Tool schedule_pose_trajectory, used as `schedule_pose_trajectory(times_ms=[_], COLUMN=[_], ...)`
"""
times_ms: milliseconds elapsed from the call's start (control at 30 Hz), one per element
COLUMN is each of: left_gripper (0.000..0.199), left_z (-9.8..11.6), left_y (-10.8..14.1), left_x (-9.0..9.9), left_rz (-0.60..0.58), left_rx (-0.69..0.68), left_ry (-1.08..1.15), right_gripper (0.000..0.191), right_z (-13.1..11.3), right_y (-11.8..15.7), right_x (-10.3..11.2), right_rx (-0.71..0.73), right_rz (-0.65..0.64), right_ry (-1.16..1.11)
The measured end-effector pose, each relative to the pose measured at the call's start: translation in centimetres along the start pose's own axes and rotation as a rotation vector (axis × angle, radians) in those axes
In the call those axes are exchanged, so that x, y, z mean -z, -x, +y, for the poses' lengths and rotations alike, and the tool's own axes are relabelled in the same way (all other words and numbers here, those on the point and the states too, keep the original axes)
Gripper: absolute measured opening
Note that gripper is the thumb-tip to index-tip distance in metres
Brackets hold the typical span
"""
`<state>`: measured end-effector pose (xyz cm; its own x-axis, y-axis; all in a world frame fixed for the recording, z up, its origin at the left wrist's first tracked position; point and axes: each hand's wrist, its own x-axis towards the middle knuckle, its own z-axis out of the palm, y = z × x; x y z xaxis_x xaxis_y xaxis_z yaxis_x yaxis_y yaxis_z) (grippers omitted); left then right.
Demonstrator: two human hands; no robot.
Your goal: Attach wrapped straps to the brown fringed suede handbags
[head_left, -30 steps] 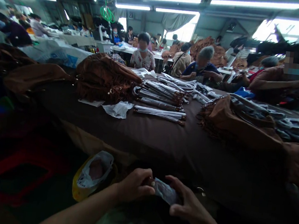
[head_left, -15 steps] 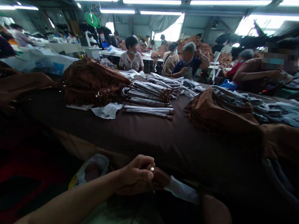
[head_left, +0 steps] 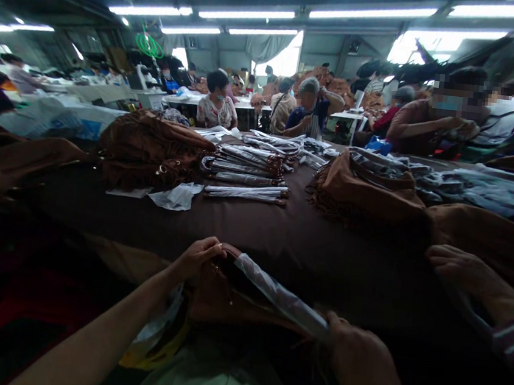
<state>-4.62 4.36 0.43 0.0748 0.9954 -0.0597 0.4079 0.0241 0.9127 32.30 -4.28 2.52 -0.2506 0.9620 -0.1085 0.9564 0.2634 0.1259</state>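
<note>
A brown strap (head_left: 270,284), partly wrapped in whitish translucent film, slants between my two hands in front of me. My left hand (head_left: 202,255) pinches its bare brown end, at the upper left. Around the wrapped part, lower right, the fingers of my right hand (head_left: 357,350) are closed. Beneath the strap hangs a brown bag (head_left: 209,295) with small metal parts near its top; its lower part is lost in the dark.
On the dark table (head_left: 253,229) lie wrapped straps (head_left: 245,192), a brown fringed pile (head_left: 152,145), white wrapping (head_left: 176,196) and another brown bag (head_left: 372,183). A co-worker's hand (head_left: 464,269) reaches in at the right. People sit beyond the table.
My left hand has moved up and left with the strap's end, and the strap now stretches longer between my hands. A co-worker's hand and striped sleeve have come into view at the right.
</note>
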Motion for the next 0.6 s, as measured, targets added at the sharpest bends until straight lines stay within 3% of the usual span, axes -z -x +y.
schedule_pose_trajectory(times_ms=[67,133,167,200,267,367,467,600], left_gripper=[0.044,0.042,0.041,0.036,0.036,0.053,0.043,0.028], left_z=[1.7,4.4,5.9,7.2,9.2,9.3,7.2,5.3], left_y=[0.6,1.9,2.5,3.1,3.9,3.6,2.1,0.4], left_x=[0.0,-1.0,-2.0,-3.2,-6.3,-11.3,-14.6,-16.0], left_rz=[0.2,0.474,0.498,0.433,0.12,-0.191,-0.323,-0.455], left_rx=[-0.052,-0.216,-0.336,-0.46,-0.649,-0.782,-0.784,-0.705], left_ry=[-0.22,-0.47,-0.564,-0.613,-0.677,-0.75,-0.875,-0.953], right_gripper=[0.033,0.027,0.025,0.023,0.02,0.017,0.018,0.019], right_z=[-0.4,-0.7,-0.9,-1.1,-1.6,-2.4,-2.8,-2.2], right_y=[-1.3,-2.1,-2.4,-2.6,-2.8,-2.7,-2.4,-1.9], right_x=[0.6,1.1,1.3,1.6,2.0,2.5,2.5,2.1], right_rx=[0.007,0.018,0.024,0.029,0.044,0.06,0.051,0.048], right_rz=[-0.004,0.012,0.019,0.024,0.019,0.012,0.012,-0.001], right_ry=[0.023,0.045,0.056,0.068,0.085,0.098,0.133,0.143])
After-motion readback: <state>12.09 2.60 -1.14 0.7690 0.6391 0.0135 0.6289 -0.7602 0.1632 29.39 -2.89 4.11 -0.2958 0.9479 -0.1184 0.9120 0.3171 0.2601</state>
